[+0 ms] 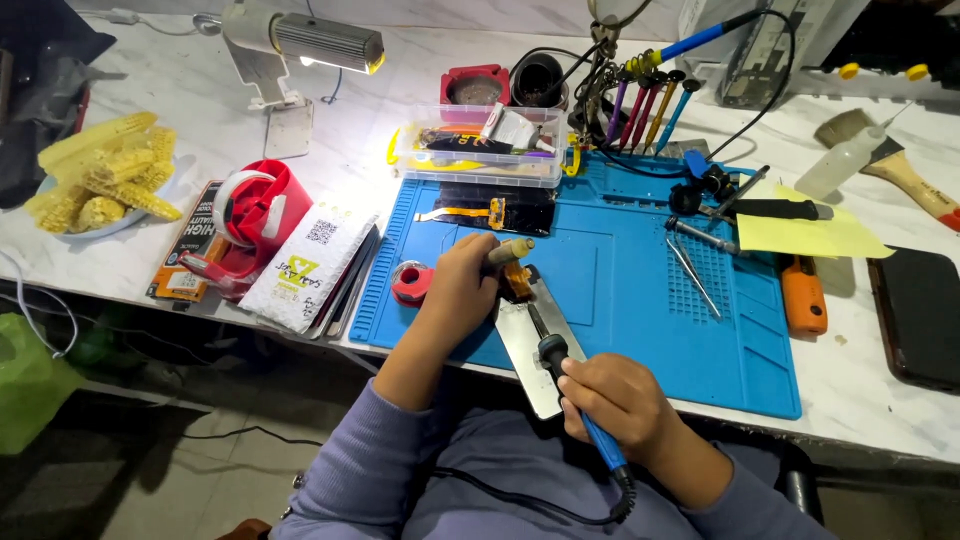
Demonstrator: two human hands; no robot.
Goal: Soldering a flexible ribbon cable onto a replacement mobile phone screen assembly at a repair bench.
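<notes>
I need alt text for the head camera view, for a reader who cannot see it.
A person's right hand holds a blue-handled soldering iron over a metal plate on a blue work mat, while the left hand grips a tan tube. Tools, a lamp and corn cobs surround them.

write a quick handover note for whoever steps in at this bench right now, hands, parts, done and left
Left hand: grips a tan tube, tip over the orange flex part.
Right hand: holds the blue-handled soldering iron, tip pointing at that part.
The part sits at the top end of a metal plate on the blue mat.
Done: cannot tell.
Left: likely the joint itself; tweezers lie on the mat.
</notes>
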